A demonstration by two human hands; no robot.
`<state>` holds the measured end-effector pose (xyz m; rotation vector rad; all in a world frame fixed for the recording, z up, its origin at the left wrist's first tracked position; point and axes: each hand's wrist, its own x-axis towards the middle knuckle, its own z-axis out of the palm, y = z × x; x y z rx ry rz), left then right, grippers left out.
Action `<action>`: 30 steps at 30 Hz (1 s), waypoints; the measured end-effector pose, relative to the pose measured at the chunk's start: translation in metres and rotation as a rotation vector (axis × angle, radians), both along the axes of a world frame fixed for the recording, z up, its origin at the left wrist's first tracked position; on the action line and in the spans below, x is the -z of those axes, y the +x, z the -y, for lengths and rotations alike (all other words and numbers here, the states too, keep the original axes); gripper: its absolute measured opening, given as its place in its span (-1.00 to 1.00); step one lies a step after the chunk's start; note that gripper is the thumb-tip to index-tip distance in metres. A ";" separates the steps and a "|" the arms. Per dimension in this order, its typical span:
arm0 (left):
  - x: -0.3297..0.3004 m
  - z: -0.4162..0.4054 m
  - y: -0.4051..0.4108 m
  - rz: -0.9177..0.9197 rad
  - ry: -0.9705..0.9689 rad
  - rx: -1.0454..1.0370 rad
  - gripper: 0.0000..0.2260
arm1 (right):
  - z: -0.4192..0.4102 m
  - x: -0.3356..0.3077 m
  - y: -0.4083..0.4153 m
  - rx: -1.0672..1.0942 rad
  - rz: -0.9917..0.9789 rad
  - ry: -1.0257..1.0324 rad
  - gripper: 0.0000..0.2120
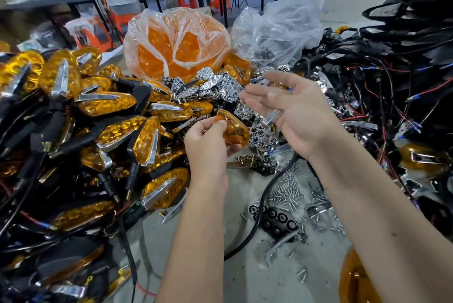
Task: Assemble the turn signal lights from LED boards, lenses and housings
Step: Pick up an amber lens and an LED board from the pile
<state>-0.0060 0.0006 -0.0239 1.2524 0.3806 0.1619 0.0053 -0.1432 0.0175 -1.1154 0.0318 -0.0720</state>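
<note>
Left hand (208, 141) pinches a bare amber lens (232, 131) mid-counter. Right hand (291, 111) spread flat, chrome trim strip (273, 116) resting on its fingers. Big pile of finished lights (93, 116) at counter's left edge; bagged lenses (176, 45), chrome reflectors (220, 87), wired housings (392, 69) still waiting, so plenty left.

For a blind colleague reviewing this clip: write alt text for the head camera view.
A person's left hand pinches an amber lens over a cluttered workbench, while the right hand hovers open, a chrome trim strip lying across its fingers. Finished amber lights are heaped at left, screws lie scattered below, black wired housings at right.
</note>
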 end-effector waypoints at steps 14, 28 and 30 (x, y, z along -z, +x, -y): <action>-0.003 0.005 -0.009 0.369 0.369 0.496 -0.71 | -0.016 0.022 0.004 -0.046 0.090 -0.619 -0.67; 0.003 0.000 0.002 0.086 0.030 0.153 -0.81 | -0.011 0.013 -0.001 0.073 0.335 -0.856 -0.77; -0.001 -0.003 0.002 0.093 -0.095 0.093 -0.77 | -0.008 0.011 -0.001 0.030 0.386 -0.928 -0.90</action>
